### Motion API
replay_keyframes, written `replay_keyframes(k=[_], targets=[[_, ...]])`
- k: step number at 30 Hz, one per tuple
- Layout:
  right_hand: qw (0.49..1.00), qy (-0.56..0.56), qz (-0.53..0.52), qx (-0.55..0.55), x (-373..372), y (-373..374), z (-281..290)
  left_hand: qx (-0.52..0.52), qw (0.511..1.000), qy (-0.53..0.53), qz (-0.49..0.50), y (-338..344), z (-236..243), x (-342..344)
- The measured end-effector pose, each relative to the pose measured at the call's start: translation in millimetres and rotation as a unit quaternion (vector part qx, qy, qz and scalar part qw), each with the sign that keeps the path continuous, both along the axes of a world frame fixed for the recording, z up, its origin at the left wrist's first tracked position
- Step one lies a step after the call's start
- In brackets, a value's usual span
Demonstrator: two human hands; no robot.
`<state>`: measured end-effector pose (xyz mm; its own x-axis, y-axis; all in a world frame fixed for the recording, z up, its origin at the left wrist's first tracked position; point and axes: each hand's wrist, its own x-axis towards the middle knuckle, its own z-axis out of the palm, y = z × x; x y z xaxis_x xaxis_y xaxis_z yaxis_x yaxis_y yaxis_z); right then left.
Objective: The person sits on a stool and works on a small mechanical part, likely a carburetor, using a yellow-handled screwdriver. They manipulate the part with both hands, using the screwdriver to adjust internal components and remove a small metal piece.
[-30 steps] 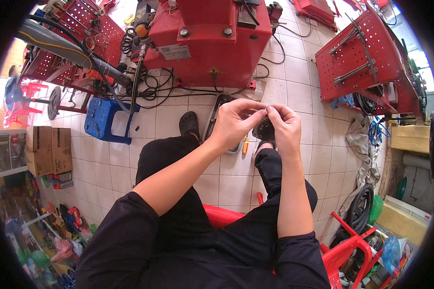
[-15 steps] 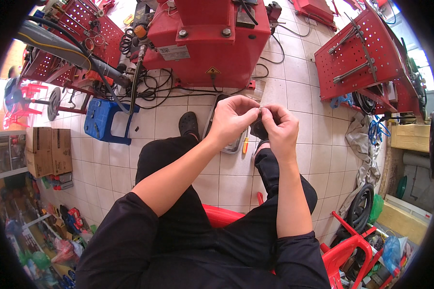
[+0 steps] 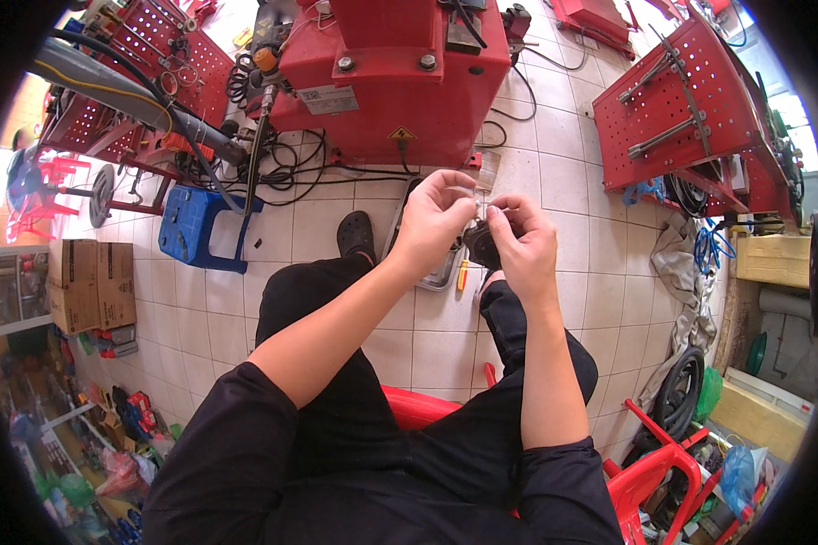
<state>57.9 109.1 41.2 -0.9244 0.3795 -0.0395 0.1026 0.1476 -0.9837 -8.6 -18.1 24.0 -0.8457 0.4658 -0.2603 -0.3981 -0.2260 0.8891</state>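
Okay, left to right: the blue stool point(image 3: 200, 227) sits off to your left, same spot as before. Next comes the gray tray point(image 3: 438, 285) on the floor, partly behind your left hand point(image 3: 432, 220). That hand's fingers look clamped on a small piece point(image 3: 478, 208) held up in front of you, too tiny to make out. The yellow screwdriver point(image 3: 463, 275) lies just beside the tray, not moved. What's changed: both hands have drifted a bit left, and tips that were meeting a second ago now have a narrow gap. To me that reads as fiddly two-handed work, eased off slightly. Your right hand point(image 3: 529, 238) has its fingers curled near the gap, can't tell if they're gripping. A dark rounded thing point(image 3: 482, 247) shows just beside it, maybe held, maybe your shoe.
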Motion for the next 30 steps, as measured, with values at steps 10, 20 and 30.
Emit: replay_keyframes(k=[10, 20, 30], targets=[[0.928, -0.072, -0.039, -0.362, -1.5, 11.8, -7.7, -0.116, 0.972, 0.204, 0.009, -0.2, 6.6, 2.4], [0.926, 0.051, -0.075, -0.366, -0.8, -3.7, 0.1, -0.248, 0.85, 0.461, 0.061, -2.5, 12.5, 3.4], [0.919, 0.062, -0.046, -0.386, 3.1, -17.0, 12.6, -0.284, 0.756, 0.58, 0.105, -6.5, 13.6, -3.5]])
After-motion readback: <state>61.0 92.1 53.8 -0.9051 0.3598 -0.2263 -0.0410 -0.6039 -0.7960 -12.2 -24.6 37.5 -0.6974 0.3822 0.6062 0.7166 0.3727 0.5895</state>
